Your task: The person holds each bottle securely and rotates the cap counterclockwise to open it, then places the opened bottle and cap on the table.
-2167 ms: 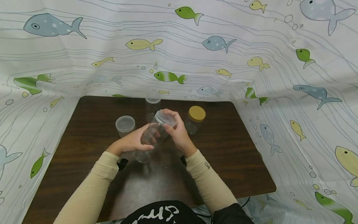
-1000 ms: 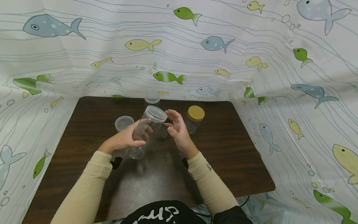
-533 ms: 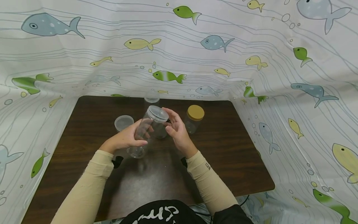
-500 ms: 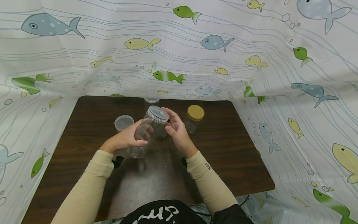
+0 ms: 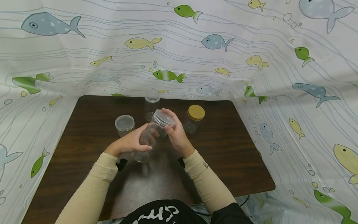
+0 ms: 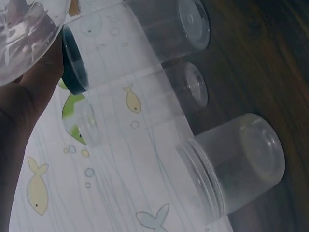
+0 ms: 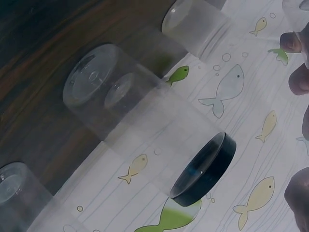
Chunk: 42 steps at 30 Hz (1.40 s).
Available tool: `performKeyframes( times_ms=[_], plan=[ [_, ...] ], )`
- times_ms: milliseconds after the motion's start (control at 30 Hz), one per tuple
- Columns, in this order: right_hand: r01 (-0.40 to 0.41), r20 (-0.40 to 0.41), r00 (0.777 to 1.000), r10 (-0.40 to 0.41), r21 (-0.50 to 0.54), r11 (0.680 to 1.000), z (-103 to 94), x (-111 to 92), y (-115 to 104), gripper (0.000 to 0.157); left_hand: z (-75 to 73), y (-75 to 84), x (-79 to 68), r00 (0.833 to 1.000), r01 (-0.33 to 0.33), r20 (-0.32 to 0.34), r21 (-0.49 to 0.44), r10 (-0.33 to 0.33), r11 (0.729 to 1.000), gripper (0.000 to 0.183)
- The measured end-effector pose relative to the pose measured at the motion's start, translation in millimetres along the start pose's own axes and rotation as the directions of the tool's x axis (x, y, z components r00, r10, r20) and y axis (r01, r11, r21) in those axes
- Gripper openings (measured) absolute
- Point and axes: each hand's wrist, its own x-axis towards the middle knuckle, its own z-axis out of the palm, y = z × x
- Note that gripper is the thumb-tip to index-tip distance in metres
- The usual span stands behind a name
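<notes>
A clear plastic jar [image 5: 149, 136] with a translucent screw lid [image 5: 163, 119] is held tilted above the table. My left hand [image 5: 130, 143] grips its body, fingers behind and thumb in front. My right hand [image 5: 177, 132] has its fingers and thumb round the lid, which sits on the jar's mouth. In the left wrist view the jar's clear base [image 6: 29, 43] fills the upper left corner. Parts of my right hand's fingers [image 7: 301, 79] show at the right edge of the right wrist view. Whether the lid is turning cannot be told.
A short clear jar [image 5: 125, 123] stands left of my hands, a taller clear jar [image 5: 152, 105] behind them. Right of them is a jar with a yellow lid [image 5: 196, 112]. The right wrist view shows a dark-lidded jar [image 7: 145, 111]. Fish-printed cloth [image 5: 179, 40] surrounds the brown table [image 5: 223, 155].
The jar has shifted slightly right and down in my left hand. My right hand, its fingers looser beside the lid half a second ago, now closes round the lid. The other jars have stayed put.
</notes>
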Motion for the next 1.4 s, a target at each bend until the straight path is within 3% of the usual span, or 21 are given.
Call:
performKeyframes(
  times_ms=[200,300,467,667,800,933,1133,1400],
  plan=[
    [0.012,0.083,0.996,-0.017,0.057,0.998,-4.0,1.4,0.1,0.081,3.7,-0.4,0.2,0.999,-0.011,0.038,-0.04,0.012,0.999,0.081],
    [0.004,0.142,0.99,-0.016,0.083,0.997,-7.2,3.0,-0.9,0.079,4.4,-0.3,0.5,0.998,-0.018,0.061,-0.072,0.022,0.997,0.083],
    [-0.033,0.184,0.983,0.014,0.105,0.994,-8.7,4.7,-2.5,0.098,4.3,-0.5,0.1,0.998,-0.023,0.061,-0.092,0.028,0.996,0.083],
    [-0.089,0.144,0.987,0.071,0.122,0.988,-6.0,4.2,-3.6,0.127,1.2,1.4,-0.7,0.999,-0.021,0.032,-0.091,0.024,0.996,0.084],
    [-0.078,0.063,0.995,0.074,0.077,0.994,-5.6,1.8,-2.4,0.129,-4.2,2.2,-4.6,1.0,-0.028,0.003,-0.082,0.028,0.996,0.085],
    [-0.058,0.014,0.998,0.058,-0.039,0.998,-8.3,-3.0,0.2,0.117,-10.1,1.7,-10.5,0.999,-0.028,-0.031,-0.058,0.026,0.998,0.084],
    [0.0,0.088,0.996,0.02,-0.216,0.976,-7.7,-10.0,-2.1,0.104,-14.7,1.2,-16.6,0.998,-0.001,-0.061,-0.036,-0.001,0.999,0.085],
    [0.011,0.105,0.994,0.016,-0.254,0.967,-4.2,-11.4,-7.1,0.106,-15.5,-0.5,-14.7,0.998,0.005,-0.061,0.008,-0.004,1.0,0.085]
  ],
)
